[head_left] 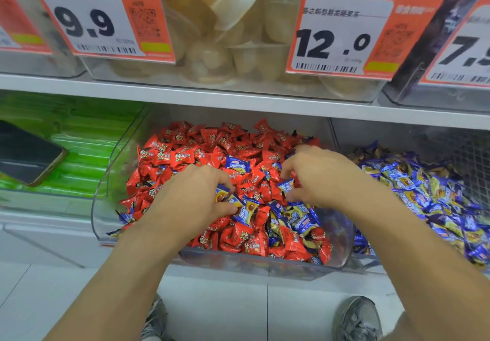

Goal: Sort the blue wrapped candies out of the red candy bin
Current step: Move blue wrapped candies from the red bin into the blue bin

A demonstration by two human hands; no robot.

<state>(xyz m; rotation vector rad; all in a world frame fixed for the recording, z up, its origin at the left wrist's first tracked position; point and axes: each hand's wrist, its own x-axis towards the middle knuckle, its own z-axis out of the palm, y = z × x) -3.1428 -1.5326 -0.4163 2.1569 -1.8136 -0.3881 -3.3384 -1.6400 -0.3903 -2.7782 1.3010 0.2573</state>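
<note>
A clear plastic bin (106, 181) on the lower shelf is heaped with red wrapped candies (185, 155), and several blue wrapped candies (302, 220) are mixed in toward its front. One blue candy (237, 165) lies on top of the heap between my hands. My left hand (191, 194) rests in the bin with its fingers curled around blue candies (225, 197). My right hand (318, 176) pinches a single blue candy (286, 185) between thumb and fingers.
The bin to the right (424, 189) holds blue and yellow wrapped candies. On the left, a bin of green packets (87, 139) has a phone (26, 152) lying on it. The shelf above carries jelly cups (238, 57) and price tags. My shoes (358, 319) stand on white floor tiles.
</note>
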